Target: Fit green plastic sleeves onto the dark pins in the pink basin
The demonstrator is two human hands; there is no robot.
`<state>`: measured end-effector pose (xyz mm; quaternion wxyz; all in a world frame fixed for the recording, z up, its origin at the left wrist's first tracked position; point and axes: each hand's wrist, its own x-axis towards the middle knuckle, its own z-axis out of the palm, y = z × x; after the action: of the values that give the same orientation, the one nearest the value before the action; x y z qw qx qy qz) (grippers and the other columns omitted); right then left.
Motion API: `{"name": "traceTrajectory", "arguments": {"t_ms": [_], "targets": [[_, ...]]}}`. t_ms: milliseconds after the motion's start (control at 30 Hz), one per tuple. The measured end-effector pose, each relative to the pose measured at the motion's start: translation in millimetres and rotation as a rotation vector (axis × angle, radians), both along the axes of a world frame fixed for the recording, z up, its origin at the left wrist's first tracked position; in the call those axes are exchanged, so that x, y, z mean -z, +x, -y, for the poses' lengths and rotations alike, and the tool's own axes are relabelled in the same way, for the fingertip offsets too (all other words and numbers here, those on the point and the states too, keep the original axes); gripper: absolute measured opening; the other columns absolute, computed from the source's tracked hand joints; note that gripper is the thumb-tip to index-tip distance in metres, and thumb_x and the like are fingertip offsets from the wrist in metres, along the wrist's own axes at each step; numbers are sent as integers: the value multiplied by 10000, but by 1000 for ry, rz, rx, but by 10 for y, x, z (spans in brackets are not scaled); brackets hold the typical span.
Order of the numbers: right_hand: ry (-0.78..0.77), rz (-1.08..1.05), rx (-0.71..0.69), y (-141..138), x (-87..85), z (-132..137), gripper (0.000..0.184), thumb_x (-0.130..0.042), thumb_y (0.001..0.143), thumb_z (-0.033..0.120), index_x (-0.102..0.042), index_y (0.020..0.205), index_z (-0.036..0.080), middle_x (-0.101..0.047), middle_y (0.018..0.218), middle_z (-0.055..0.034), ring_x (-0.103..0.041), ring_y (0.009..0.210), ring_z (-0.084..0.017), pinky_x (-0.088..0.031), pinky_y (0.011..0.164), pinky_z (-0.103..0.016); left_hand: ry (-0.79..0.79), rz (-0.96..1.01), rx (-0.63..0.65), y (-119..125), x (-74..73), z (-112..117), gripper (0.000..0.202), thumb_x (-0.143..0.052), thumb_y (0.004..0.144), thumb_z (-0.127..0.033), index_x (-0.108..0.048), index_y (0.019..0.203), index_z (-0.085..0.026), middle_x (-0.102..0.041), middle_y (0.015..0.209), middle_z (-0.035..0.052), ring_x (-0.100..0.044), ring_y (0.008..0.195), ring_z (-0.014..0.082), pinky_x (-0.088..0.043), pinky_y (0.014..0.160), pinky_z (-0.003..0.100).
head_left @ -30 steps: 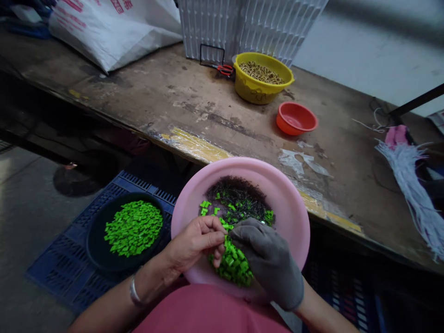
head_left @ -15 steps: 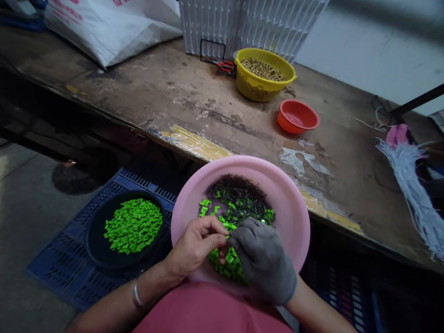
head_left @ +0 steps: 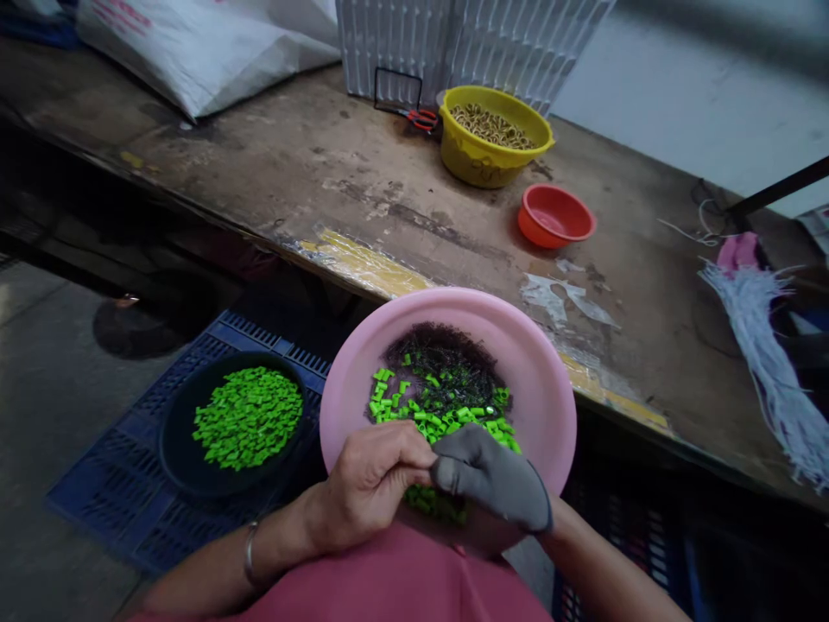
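Small bright green pieces (head_left: 453, 421), some of them visibly tubular, lie in a round pink basin (head_left: 453, 298), scattered on the left and gathered more thickly toward the near side, partly beneath the hands. Beyond them, in the basin's far part, is a heap of fine black pieces (head_left: 450, 345) with a few green ones mixed in. Over the near half of the basin the two hands meet: the bare left hand (head_left: 382, 475) has its fingers curled and its thumb pressed in against the forefinger, and the gray-gloved right hand (head_left: 496, 479) is likewise drawn closed, its fingertips against the left's. Whether either pinches a piece I cannot tell, since the fingers cover that spot. A silver bracelet (head_left: 249, 553) circles the left wrist, and a pink garment (head_left: 389, 574) shows just below the hands. To the left, a dark tub (head_left: 172, 449) with more green pieces rests on a blue slatted platform (head_left: 104, 484). Past the basin runs a worn workbench (head_left: 291, 173), yellow tape (head_left: 363, 263) along its edge. On it are a red bowl (head_left: 544, 226), a yellow bowl (head_left: 476, 164) of brass-colored rings (head_left: 489, 125), red-handled scissors (head_left: 424, 121) just beside that, a white sack (head_left: 213, 52) at the far left, and a bundle of pale cords (head_left: 764, 345) at the right.
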<state>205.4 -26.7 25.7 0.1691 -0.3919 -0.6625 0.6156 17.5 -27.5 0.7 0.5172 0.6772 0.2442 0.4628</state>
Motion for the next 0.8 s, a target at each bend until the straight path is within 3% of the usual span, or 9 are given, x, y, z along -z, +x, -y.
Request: {"name": "traceTrajectory", "arguments": {"t_ms": [100,167,300,433,500,600,700,800], "targets": [[-274,-58,31,-16,30,-32,605,-459,854,652,-505,516,152,-437,483,47,-338,452,-65,-260,446,-213,-107,-10,3,-15,-8,-26,97,-540,843,-95,-592,785,-153,-607,698,28,-561,673,127,-456,650,256],[-337,-50,57,-39,16,-61,615,-502,808,683,-540,515,144,-478,471,41,-349,438,-65,-275,440,-211,-238,11,2,-28,-27,-34,65,-567,830,-115,-602,793,-155,-610,701,19,-569,675,124,-464,652,248],[-284,-39,44,-38,-33,-139,598,-631,668,722,-583,558,136,-492,505,47,-383,497,-73,-304,481,-203,-465,54,15,-58,-104,-37,52,-597,828,-185,-597,791,-149,-612,706,17,-582,635,116,-473,601,231],[-233,141,-7,-12,-28,-162,459,-662,721,597,-620,653,145,-494,579,52,-398,554,-83,-300,502,-203,-557,35,-7,-151,-159,-32,98,-590,845,-247,-582,825,-151,-599,667,1,-584,575,110,-478,562,225],[-143,291,-51,-13,-7,-128,371,-627,787,503,-607,662,155,-471,592,60,-385,561,-78,-275,504,-204,-521,-31,-104,-273,-153,-33,97,-595,842,-254,-588,839,-158,-607,676,-2,-591,593,114,-481,578,225],[-3,489,-144,-25,18,-24,273,-565,853,374,-613,684,165,-508,634,54,-405,575,-77,-249,515,-217,-417,-156,-405,-606,-77,-44,98,-604,833,-269,-593,843,-173,-617,709,-8,-588,622,114,-473,599,217],[83,596,-219,-40,24,110,184,-549,860,288,-657,750,186,-583,695,45,-459,607,-81,-252,528,-222,-368,-332,-740,-1089,97,-51,149,-599,825,-325,-600,876,-185,-604,668,-22,-579,613,129,-463,599,224],[169,600,-270,-84,28,216,134,-560,857,256,-691,856,230,-642,820,43,-535,708,-89,-295,578,-210,-396,-653,-879,-1566,299,-18,265,-563,814,-423,-614,907,-181,-614,692,2,-589,622,168,-469,599,263]]}}
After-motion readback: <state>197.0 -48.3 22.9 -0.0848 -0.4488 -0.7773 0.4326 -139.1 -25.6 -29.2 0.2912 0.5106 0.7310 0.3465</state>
